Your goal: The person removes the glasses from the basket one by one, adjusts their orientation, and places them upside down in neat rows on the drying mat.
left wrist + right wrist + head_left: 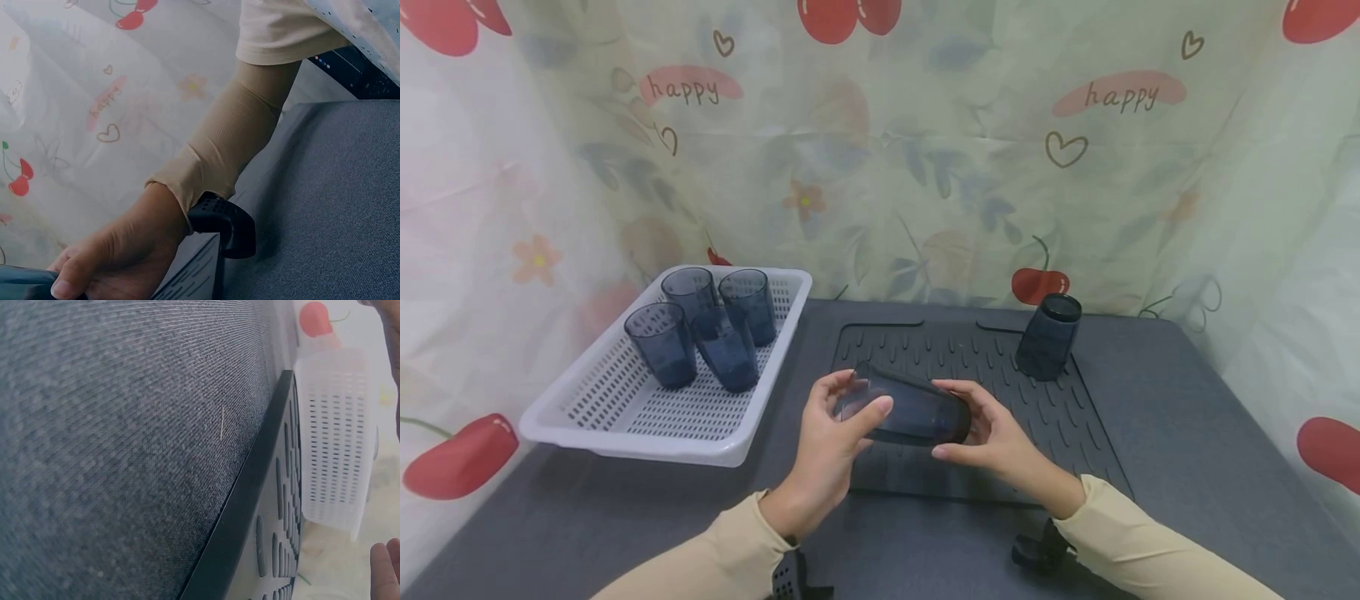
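Observation:
A dark blue drinking glass [917,412] is held lying nearly sideways above the black drying mat [917,479]. My left hand [835,442] grips its left end, thumb across the near side and fingers round the back. At the right, thicker end, my right hand [992,433] pinches it between thumb and fingers. In the left wrist view, a hand [125,256] holds an edge of the glass [25,280], mostly cut off by the frame. The right wrist view catches only parts of fingers [384,569] at its right edge.
A white plastic basket [572,439] at the left holds several blue glasses [662,346]. Another glass [1048,337] stands upside down at the mat's back right corner. The grey table [1217,467] extends around the mat, and a printed curtain [880,167] hangs behind.

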`<state>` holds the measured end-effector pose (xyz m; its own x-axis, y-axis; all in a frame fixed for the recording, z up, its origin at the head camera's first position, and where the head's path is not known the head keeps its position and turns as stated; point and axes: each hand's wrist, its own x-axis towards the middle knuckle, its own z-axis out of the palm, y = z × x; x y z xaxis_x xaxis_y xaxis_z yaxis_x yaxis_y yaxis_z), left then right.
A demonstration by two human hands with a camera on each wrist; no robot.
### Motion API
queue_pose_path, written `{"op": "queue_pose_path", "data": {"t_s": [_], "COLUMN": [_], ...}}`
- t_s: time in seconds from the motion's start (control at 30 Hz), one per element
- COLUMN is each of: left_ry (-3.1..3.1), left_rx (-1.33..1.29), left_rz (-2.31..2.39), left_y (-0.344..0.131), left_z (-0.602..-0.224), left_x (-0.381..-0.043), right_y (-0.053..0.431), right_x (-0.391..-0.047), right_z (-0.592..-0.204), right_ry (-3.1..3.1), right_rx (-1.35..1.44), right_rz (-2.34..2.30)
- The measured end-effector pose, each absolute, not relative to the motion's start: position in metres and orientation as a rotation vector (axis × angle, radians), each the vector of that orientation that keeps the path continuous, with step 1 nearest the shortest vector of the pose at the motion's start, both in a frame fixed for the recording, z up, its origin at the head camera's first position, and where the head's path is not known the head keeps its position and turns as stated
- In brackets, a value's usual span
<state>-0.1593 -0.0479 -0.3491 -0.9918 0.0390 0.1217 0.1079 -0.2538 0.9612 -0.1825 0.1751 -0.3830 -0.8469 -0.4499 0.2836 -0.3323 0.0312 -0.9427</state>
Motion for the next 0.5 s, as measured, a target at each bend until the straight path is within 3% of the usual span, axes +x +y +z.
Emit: {"op": "queue_pose_path", "data": {"t_s": [0.5], "left_ry": [-1.897], "left_rx": [-0.196], "left_rz": [-2.524], "left_y": [-0.0505], "left_z": [-0.3485], "left_x": [-0.1590], "right_y": [0.1756], "right_x": [-0.1798], "right_z": [-0.3819], "right_ry": [2.258], "right_rx": [-0.809], "right_rz": [-1.930]}}
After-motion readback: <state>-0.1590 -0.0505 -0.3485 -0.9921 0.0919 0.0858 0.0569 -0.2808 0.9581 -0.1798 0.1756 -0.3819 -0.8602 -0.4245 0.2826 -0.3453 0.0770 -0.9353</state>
